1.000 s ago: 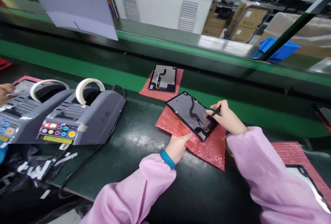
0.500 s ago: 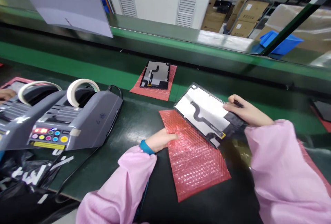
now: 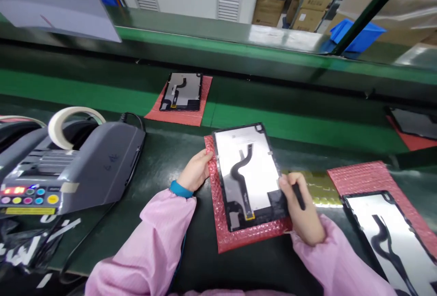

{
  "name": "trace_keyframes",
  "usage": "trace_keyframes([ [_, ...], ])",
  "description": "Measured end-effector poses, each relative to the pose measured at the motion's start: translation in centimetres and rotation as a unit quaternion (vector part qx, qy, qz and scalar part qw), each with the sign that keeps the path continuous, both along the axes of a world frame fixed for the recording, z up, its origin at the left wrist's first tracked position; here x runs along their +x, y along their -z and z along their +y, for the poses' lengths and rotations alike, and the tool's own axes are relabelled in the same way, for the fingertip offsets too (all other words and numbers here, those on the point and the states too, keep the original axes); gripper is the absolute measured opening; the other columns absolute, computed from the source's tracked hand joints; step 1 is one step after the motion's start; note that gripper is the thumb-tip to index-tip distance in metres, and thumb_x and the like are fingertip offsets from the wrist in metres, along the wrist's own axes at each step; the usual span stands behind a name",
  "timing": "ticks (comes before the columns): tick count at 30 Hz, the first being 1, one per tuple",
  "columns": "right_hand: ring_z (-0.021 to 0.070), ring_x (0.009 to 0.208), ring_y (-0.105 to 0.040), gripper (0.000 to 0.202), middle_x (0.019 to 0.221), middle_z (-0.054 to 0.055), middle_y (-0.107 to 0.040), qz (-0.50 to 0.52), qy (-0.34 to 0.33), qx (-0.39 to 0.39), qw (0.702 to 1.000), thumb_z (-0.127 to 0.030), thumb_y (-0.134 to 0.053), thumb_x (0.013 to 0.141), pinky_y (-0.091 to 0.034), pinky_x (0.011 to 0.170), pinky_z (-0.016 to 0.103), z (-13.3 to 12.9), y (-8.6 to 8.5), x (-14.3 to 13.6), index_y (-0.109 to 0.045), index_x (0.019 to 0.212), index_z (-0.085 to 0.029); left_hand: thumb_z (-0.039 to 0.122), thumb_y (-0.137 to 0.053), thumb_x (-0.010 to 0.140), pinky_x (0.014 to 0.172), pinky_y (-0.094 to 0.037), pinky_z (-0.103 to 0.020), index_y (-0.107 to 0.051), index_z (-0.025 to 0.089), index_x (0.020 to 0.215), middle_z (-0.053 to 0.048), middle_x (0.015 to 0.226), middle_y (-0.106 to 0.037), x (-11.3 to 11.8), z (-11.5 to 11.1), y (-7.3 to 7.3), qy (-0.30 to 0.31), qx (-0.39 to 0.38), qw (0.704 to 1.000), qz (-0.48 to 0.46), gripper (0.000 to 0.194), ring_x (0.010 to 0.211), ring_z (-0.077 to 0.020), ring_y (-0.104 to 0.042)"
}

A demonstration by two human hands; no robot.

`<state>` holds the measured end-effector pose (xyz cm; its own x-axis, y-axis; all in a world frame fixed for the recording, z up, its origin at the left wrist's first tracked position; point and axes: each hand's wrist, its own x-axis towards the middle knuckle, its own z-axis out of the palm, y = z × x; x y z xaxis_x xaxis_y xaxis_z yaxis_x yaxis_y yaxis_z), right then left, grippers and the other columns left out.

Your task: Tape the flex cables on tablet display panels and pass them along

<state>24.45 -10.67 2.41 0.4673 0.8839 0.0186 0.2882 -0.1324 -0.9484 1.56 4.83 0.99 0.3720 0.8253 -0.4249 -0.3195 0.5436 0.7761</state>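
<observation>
A tablet screen panel [image 3: 261, 168], silvery-white with a dark curved ribbon cable, lies over a red bubble-wrap sheet or pouch [image 3: 235, 241] in front of me. My left hand [image 3: 195, 171] pinches the wrap's left edge, thumb on top. With my right hand [image 3: 303, 209] I grip the panel's lower right edge; a short black stick-like tool [image 3: 298, 196] is also tucked in its fingers. Red wrap shows along the panel's left and bottom sides. A second screen panel [image 3: 362, 209] lies at the lower right, partly over another red bubble wrap [image 3: 362, 173].
A grey tape dispenser [image 3: 118, 168] with a tape roll [image 3: 56, 125] stands left. Beyond, on the green strip, a panel [image 3: 193, 89] rests on red wrap; another panel [image 3: 414, 123] lies far right. Amber film [image 3: 321, 184] lies beside my right hand. A black cable [image 3: 92, 227] crosses the left side.
My right hand has brought the panel left and down, turning it more upright over the red wrap. My left hand still holds the wrap's edge. The view has shifted right.
</observation>
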Motion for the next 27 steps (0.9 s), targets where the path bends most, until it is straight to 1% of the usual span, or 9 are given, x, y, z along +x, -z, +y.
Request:
trace_keyframes([
  [4, 0.019, 0.074, -0.059, 0.034, 0.086, -0.001, -0.057, 0.003, -0.063, -0.007, 0.998, -0.056, -0.057, 0.097, -0.054, 0.071, 0.034, -0.4, 1.6, -1.5, -0.039, 0.089, -0.029, 0.051, -0.074, 0.087, 0.075, -0.063, -0.037, -0.072, 0.014, 0.1, -0.012, 0.094, -0.08, 0.2, 0.6, -0.2, -0.005, 0.01, 1.0, 0.01, 0.039, 0.088, -0.0277, -0.077],
  [8, 0.0227, 0.094, -0.072, 0.034, 0.124, 0.01, -0.068, -0.004, -0.09, -0.008, 0.996, -0.05, -0.064, 0.096, -0.057, 0.085, 0.041, -1.0, 0.7, 0.5, -0.039, 0.09, -0.028, 0.035, -0.089, 0.071, 0.079, -0.062, -0.034, -0.07, 0.015, 0.101, -0.009, 0.098, -0.08, 0.0, 0.9, -0.1, -0.03, 0.051, 0.997, 0.041, 0.04, 0.09, -0.0251, -0.076],
  [10, 0.0244, 0.095, -0.074, 0.032, 0.116, 0.01, -0.072, -0.002, -0.052, 0.001, 0.999, -0.052, -0.063, 0.097, -0.057, 0.082, 0.041, -1.5, -0.1, 2.2, -0.042, 0.09, -0.028, 0.031, -0.09, 0.068, 0.079, -0.061, -0.033, -0.07, 0.015, 0.101, -0.008, 0.096, -0.08, -0.1, 1.2, 0.1, -0.043, 0.072, 0.995, 0.06, 0.042, 0.087, -0.024, -0.076],
  [12, 0.0228, 0.077, -0.073, 0.03, 0.094, 0.006, -0.074, 0.017, -0.002, -0.001, 1.0, -0.057, -0.053, 0.101, -0.056, 0.069, 0.037, -2.0, -0.5, 4.0, -0.048, 0.096, -0.028, 0.031, -0.088, 0.068, 0.078, -0.061, -0.033, -0.069, 0.015, 0.101, -0.007, 0.094, -0.08, -0.2, 1.5, 0.4, -0.058, 0.093, 0.991, 0.078, 0.041, 0.087, -0.0239, -0.075],
  [15, 0.0164, 0.051, -0.055, 0.041, 0.074, 0.001, -0.065, 0.026, 0.045, -0.031, 0.998, -0.062, -0.041, 0.103, -0.047, 0.052, 0.033, -2.9, -0.3, 5.6, -0.061, 0.107, -0.026, 0.032, -0.086, 0.069, 0.084, -0.061, -0.035, -0.067, 0.015, 0.102, -0.008, 0.095, -0.079, -0.1, 2.1, 0.9, -0.079, 0.122, 0.984, 0.104, 0.042, 0.095, -0.026, -0.075],
  [18, 0.0145, 0.052, -0.051, 0.036, 0.073, 0.0, -0.061, 0.02, 0.082, -0.048, 0.995, -0.059, -0.057, 0.097, -0.043, 0.049, 0.03, -3.9, 0.5, 5.7, -0.065, 0.1, -0.025, 0.034, -0.084, 0.072, 0.094, -0.059, -0.04, -0.065, 0.015, 0.107, -0.011, 0.103, -0.078, 0.1, 2.5, 1.3, -0.096, 0.152, 0.976, 0.12, 0.044, 0.109, -0.0299, -0.073],
  [21, 0.0129, 0.049, -0.052, 0.033, 0.068, -0.003, -0.062, 0.062, 0.083, -0.04, 0.994, -0.056, -0.068, 0.091, -0.043, 0.047, 0.027, -4.5, 1.3, 5.1, -0.056, 0.092, -0.026, 0.034, -0.08, 0.078, 0.112, -0.05, -0.043, -0.058, 0.017, 0.127, -0.015, 0.132, -0.07, 0.3, 2.3, 1.8, -0.125, 0.2, 0.962, 0.138, 0.056, 0.131, -0.0299, -0.062],
  [24, 0.0123, 0.048, -0.056, 0.036, 0.068, -0.002, -0.067, 0.078, 0.054, -0.04, 0.995, -0.055, -0.07, 0.091, -0.042, 0.044, 0.024, -4.8, 1.7, 4.7, -0.05, 0.094, -0.025, 0.031, -0.071, 0.089, 0.127, -0.03, -0.048, -0.041, 0.022, 0.15, -0.016, 0.165, -0.038, 0.0, 1.1, 2.1, -0.134, 0.353, 0.894, 0.24, 0.069, 0.155, -0.0298, -0.036],
  [27, 0.011, 0.046, -0.057, 0.036, 0.07, -0.001, -0.07, 0.07, 0.047, -0.035, 0.996, -0.054, -0.069, 0.093, -0.039, 0.039, 0.021, -4.9, 1.8, 4.5, -0.048, 0.094, -0.025, 0.026, -0.06, 0.098, 0.13, -0.013, -0.06, -0.029, 0.03, 0.16, -0.012, 0.174, -0.019, -0.8, -1.4, 2.0, -0.058, 0.538, 0.755, 0.371, 0.069, 0.162, -0.0336, -0.012],
])
